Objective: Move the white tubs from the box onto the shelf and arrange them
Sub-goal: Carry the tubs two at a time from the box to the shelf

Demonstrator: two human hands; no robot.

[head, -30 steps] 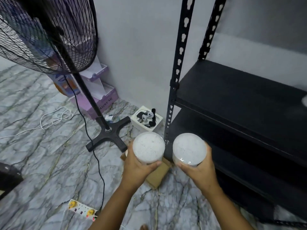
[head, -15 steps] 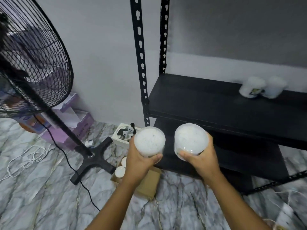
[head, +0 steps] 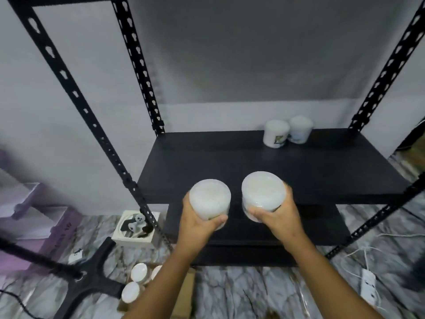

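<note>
My left hand grips a white tub from below, and my right hand grips a second white tub beside it. Both tubs hover at the front edge of the black shelf, lids facing me. Two more white tubs stand side by side at the shelf's back right. Down on the floor, the cardboard box holds more white tubs, partly hidden by my left forearm.
Black perforated uprights frame the rack, with a lower shelf underneath. A fan base, a small white box with a panda picture and purple boxes lie at left. A power strip with cables lies right.
The view has swung right and up to face the rack. Both hands have carried their tubs up from over the floor to the front edge of the middle shelf.
</note>
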